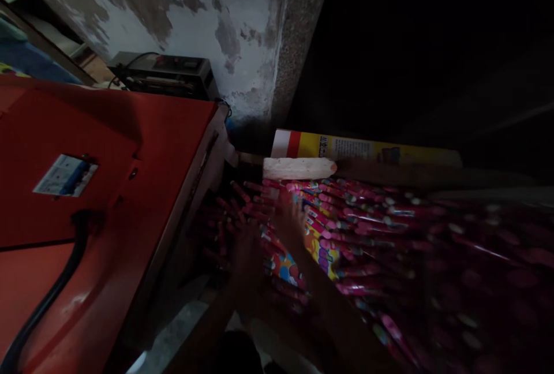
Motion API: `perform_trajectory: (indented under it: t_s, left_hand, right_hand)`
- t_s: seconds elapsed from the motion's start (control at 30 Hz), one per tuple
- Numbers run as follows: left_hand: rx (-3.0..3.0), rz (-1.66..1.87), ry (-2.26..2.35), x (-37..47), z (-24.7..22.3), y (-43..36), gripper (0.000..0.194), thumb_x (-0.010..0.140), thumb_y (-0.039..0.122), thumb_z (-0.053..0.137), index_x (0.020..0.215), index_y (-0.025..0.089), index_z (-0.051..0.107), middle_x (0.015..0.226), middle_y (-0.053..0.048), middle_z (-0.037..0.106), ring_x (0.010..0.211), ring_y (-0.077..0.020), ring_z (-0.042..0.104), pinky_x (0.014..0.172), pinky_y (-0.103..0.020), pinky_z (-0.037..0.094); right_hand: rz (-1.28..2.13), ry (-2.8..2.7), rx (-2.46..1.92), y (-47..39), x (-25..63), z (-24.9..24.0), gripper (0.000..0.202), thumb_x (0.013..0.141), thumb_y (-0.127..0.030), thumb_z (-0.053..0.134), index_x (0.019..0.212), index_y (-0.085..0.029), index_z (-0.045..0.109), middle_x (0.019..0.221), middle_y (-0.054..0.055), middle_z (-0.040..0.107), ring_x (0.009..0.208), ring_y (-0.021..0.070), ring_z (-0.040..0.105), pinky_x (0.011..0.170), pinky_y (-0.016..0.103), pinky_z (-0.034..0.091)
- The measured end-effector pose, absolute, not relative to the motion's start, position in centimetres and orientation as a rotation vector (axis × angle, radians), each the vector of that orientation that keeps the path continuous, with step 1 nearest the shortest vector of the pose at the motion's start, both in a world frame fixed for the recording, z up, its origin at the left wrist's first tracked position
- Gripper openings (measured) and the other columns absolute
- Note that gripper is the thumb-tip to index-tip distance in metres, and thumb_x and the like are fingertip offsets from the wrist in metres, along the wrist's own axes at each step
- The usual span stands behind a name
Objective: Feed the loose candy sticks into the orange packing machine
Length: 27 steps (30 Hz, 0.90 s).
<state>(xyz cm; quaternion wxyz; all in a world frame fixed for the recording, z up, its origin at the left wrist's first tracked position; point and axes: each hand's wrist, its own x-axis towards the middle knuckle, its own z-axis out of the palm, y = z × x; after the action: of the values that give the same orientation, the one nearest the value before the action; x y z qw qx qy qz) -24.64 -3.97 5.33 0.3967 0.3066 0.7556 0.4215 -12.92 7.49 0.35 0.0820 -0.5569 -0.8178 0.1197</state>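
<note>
Landmark: large red sheet-metal machine cabinet, with a pale breaker label and a black cable on its face; all places are given from it
Stock: heap of thin pink-and-magenta printed paper tubes, lying right of the cabinet and running off into the dark; some of them spill into the gap at the cabinet's right edge
Left hand: just right of the cabinet's edge, laid on the tubes in the gap; blurred and dim; I cannot tell whether it grips anything
Right hand: further right, fingers spread flat over the heap, touching the tubes; nothing visibly clasped
Beyond the heap: white cylindrical roll with a red tip; behind it a long yellow printed carton tube
Behind the cabinet: dark electrical box against a peeling wall
Step in hand, as judged: gathering loose tubes
Next move calls for: closing both hands on a bundle; keeping the tubes parallel
</note>
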Motion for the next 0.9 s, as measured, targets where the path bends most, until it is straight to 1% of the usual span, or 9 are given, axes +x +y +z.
perform_trajectory:
  t_s: [0.1,0.17,0.23,0.3,0.4,0.5,0.6,0.73,0.9]
  left_hand:
    - [1.463,0.886,1.829,-21.1,3.2,2.9,0.047,0.086,0.032,0.052,0.130,0.018,0.057,0.140,-0.013,0.054,0.135,-0.0303,0.042,0.117,-0.048,0.028]
    - [1.859,0.739,1.700,-17.4,1.9,7.3,0.054,0.088,0.036,0.050,0.138,0.014,0.050,0.147,-0.015,0.046,0.139,-0.0320,0.036,0.116,-0.047,0.028]
    - [2.102,0.692,1.606,-13.8,0.9,11.4,0.063,0.090,0.046,0.049,0.145,0.014,0.042,0.155,-0.015,0.036,0.145,-0.0351,0.026,0.117,-0.051,0.025]
    - [2.215,0.666,1.570,-11.3,0.1,14.4,0.073,0.088,0.054,0.051,0.149,0.017,0.036,0.158,-0.015,0.028,0.146,-0.0376,0.020,0.116,-0.056,0.022]
    - [2.253,0.576,1.562,-10.7,-1.1,16.1,0.075,0.085,0.059,0.055,0.148,0.022,0.038,0.160,-0.014,0.024,0.147,-0.0386,0.018,0.114,-0.061,0.020]
    - [2.252,0.429,1.549,-13.3,-1.8,14.6,0.070,0.084,0.057,0.057,0.145,0.026,0.043,0.158,-0.012,0.029,0.145,-0.0379,0.022,0.114,-0.060,0.019]
    - [2.261,0.320,1.564,-17.5,-1.6,11.4,0.074,0.082,0.050,0.062,0.148,0.027,0.038,0.157,-0.011,0.032,0.145,-0.0363,0.022,0.117,-0.056,0.014]
    - [2.340,0.215,1.552,-23.2,-0.6,7.4,0.083,0.078,0.048,0.067,0.150,0.022,0.035,0.160,-0.016,0.023,0.148,-0.0389,0.012,0.117,-0.060,0.006]
    - [2.376,0.141,1.585,-26.8,-0.6,4.3,0.081,0.085,0.052,0.055,0.150,0.010,0.032,0.156,-0.021,0.029,0.147,-0.0390,0.017,0.118,-0.058,0.013]
  right_hand:
    - [0.077,-2.233,-1.856,11.4,-3.7,2.5,0.069,0.093,-0.054,0.037,0.149,-0.012,0.036,0.159,0.021,0.020,0.146,0.0405,0.013,0.110,0.066,0.022]
    - [-0.117,-2.106,-1.949,13.9,2.6,3.7,0.070,0.092,-0.055,0.037,0.147,-0.010,0.039,0.158,0.023,0.021,0.145,0.0424,0.016,0.109,0.069,0.019]
    - [-0.223,-2.053,-1.997,15.6,6.9,4.2,0.069,0.091,-0.057,0.039,0.144,-0.013,0.044,0.158,0.021,0.021,0.144,0.0448,0.014,0.107,0.072,0.021]
    - [-0.253,-2.076,-2.014,16.5,8.5,4.0,0.066,0.090,-0.057,0.040,0.141,-0.017,0.048,0.157,0.018,0.026,0.145,0.0446,0.013,0.105,0.073,0.022]
    - [-0.210,-2.210,-1.989,15.9,7.1,2.6,0.061,0.090,-0.056,0.042,0.139,-0.021,0.052,0.154,0.015,0.034,0.145,0.0421,0.012,0.106,0.075,0.017]
    - [-0.078,-2.310,-1.982,13.7,3.7,0.8,0.066,0.088,-0.058,0.045,0.143,-0.021,0.046,0.157,0.014,0.028,0.145,0.0421,0.010,0.107,0.075,0.012]
    - [0.120,-2.329,-2.003,10.8,-0.6,-0.6,0.068,0.090,-0.056,0.043,0.149,-0.024,0.037,0.160,0.014,0.021,0.147,0.0408,0.009,0.109,0.073,0.010]
    - [0.300,-2.331,-1.985,6.7,-6.8,-1.2,0.066,0.094,-0.052,0.037,0.152,-0.022,0.030,0.161,0.016,0.015,0.148,0.0386,0.009,0.110,0.070,0.011]
    - [0.412,-2.439,-1.804,4.5,-9.0,-0.2,0.065,0.096,-0.052,0.034,0.150,-0.017,0.034,0.160,0.016,0.021,0.147,0.0350,0.014,0.114,0.063,0.014]
